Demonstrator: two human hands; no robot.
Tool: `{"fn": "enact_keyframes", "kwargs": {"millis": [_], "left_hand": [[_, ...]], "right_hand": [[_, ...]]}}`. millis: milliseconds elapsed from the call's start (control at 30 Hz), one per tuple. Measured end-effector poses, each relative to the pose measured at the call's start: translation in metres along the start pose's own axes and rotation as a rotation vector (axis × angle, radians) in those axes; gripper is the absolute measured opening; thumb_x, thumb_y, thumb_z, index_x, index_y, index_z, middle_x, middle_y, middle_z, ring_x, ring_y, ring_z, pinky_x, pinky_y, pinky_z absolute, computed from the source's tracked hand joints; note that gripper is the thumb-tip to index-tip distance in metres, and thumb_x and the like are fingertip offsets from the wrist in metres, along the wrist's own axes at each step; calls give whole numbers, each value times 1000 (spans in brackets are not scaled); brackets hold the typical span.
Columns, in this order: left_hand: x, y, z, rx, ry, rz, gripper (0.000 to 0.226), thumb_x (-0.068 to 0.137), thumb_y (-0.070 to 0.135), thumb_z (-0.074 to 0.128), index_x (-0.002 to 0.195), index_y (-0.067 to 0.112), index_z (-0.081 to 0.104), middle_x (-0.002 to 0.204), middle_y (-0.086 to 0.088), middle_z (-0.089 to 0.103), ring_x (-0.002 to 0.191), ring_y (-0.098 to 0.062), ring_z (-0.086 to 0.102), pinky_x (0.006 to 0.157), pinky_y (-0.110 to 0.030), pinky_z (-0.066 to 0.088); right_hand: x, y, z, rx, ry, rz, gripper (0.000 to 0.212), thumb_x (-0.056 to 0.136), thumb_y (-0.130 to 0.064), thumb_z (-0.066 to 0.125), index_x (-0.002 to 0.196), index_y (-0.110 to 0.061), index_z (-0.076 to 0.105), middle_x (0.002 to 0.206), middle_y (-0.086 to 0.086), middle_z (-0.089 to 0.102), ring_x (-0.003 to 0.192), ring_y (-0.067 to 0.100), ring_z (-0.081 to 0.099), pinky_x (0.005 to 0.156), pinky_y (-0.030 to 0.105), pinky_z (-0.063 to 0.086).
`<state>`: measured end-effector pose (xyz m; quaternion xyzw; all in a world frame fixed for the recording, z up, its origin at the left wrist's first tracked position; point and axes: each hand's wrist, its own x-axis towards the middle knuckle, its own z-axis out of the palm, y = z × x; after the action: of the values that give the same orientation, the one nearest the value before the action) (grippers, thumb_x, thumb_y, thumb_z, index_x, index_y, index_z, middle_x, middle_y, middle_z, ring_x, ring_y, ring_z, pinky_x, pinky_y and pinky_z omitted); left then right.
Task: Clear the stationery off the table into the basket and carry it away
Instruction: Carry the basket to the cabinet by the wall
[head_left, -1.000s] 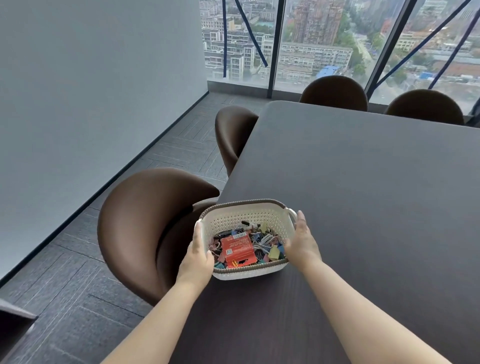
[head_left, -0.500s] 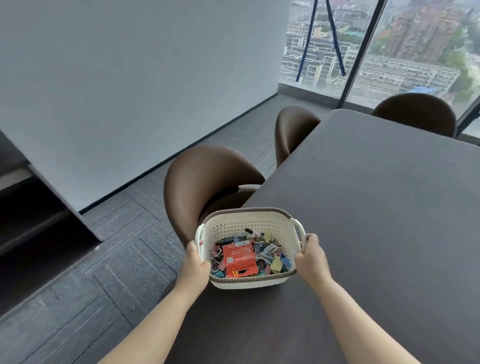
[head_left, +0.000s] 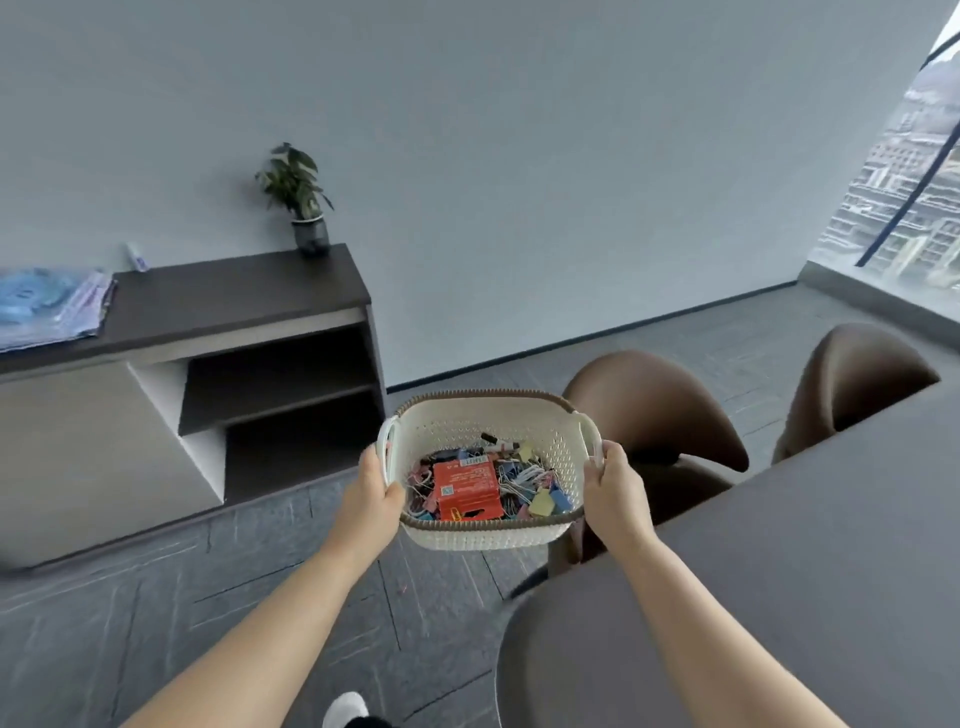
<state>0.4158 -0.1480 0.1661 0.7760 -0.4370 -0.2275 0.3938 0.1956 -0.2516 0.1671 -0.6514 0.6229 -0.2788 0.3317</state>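
A cream perforated basket (head_left: 483, 535) with a brown woven rim hangs in the air over the grey floor, left of the dark table (head_left: 810, 561). Inside lie an orange-red box (head_left: 465, 488), several coloured binder clips (head_left: 548, 499) and a black marker (head_left: 496, 441). My left hand (head_left: 371, 493) grips the basket's left handle. My right hand (head_left: 615, 483) grips its right handle. Both forearms reach forward from the bottom of the view.
A dark-topped sideboard (head_left: 218, 296) with open shelves stands against the wall ahead left, with a potted plant (head_left: 298, 200) and blue papers (head_left: 49, 306) on it. Two brown chairs (head_left: 660, 410) sit at the table's edge. A window is at the far right.
The basket has come off the table and swung left with both hands on it. The view has turned left, bringing the sideboard and plant into sight.
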Motion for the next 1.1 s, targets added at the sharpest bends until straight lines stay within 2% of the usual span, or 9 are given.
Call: {"fn": "enact_keyframes", "kwargs": {"millis": [200, 267, 367, 467, 600, 733, 867, 933, 1100], "left_hand": [[101, -72, -88, -12, 111, -18, 49, 93, 6, 43, 139, 15, 27, 98, 2, 52, 73, -4, 54, 54, -21, 47], [139, -92, -122, -15, 127, -20, 51, 93, 6, 43, 140, 16, 25, 96, 4, 52, 72, -4, 55, 51, -16, 42], [191, -122, -175, -13, 158, -42, 56, 92, 7, 43, 142, 19, 21, 88, 9, 53, 68, -7, 54, 52, -21, 43], [239, -149, -224, -17, 206, -59, 60, 91, 7, 44, 143, 23, 19, 96, 7, 56, 72, -6, 55, 56, -22, 45], [293, -178, -275, 11, 265, -102, 54, 91, 8, 45, 139, 23, 26, 108, -5, 59, 79, -16, 59, 54, -23, 42], [340, -204, -313, -20, 343, -146, 57, 90, 8, 44, 140, 26, 25, 118, -1, 55, 92, -16, 56, 71, -33, 51], [391, -222, -340, -37, 414, -148, 60, 92, 6, 46, 142, 26, 22, 126, 3, 48, 93, -7, 49, 69, -21, 44], [419, -231, -351, -9, 447, -174, 61, 92, 7, 46, 144, 25, 18, 128, 3, 46, 95, -7, 46, 70, -20, 42], [515, -251, -372, 69, 493, -244, 63, 93, 11, 48, 145, 25, 16, 132, -5, 48, 101, -14, 54, 74, -29, 52]], "right_hand": [[57, -98, 114, -17, -52, -119, 31, 98, -20, 35, 127, -9, 42, 86, 4, 56, 65, 14, 53, 51, 27, 40], [79, -136, 156, 9, -58, -128, 33, 98, -20, 35, 128, -8, 41, 82, 1, 54, 62, 11, 53, 48, 24, 39], [107, -194, 216, 32, -94, -135, 33, 98, -19, 36, 130, -10, 40, 80, 2, 59, 58, 11, 52, 45, 23, 35], [132, -246, 269, 35, -145, -158, 25, 96, -12, 39, 120, -10, 45, 74, 0, 58, 55, 12, 51, 43, 22, 34], [164, -301, 331, 29, -209, -192, 32, 92, -6, 42, 124, -9, 43, 93, 9, 61, 62, 14, 56, 43, 21, 37], [197, -350, 387, 14, -266, -260, 33, 92, -6, 43, 124, -10, 42, 98, 8, 60, 71, 18, 56, 46, 21, 38], [242, -392, 440, 18, -306, -338, 29, 91, -6, 43, 120, -7, 44, 91, 5, 56, 62, 10, 49, 45, 19, 31], [268, -411, 466, 28, -326, -363, 30, 92, -7, 43, 122, -7, 44, 94, 5, 56, 67, 14, 51, 45, 18, 31], [345, -447, 524, 64, -390, -368, 38, 92, -8, 47, 128, -12, 40, 110, 10, 61, 79, 19, 59, 51, 19, 44]]}}
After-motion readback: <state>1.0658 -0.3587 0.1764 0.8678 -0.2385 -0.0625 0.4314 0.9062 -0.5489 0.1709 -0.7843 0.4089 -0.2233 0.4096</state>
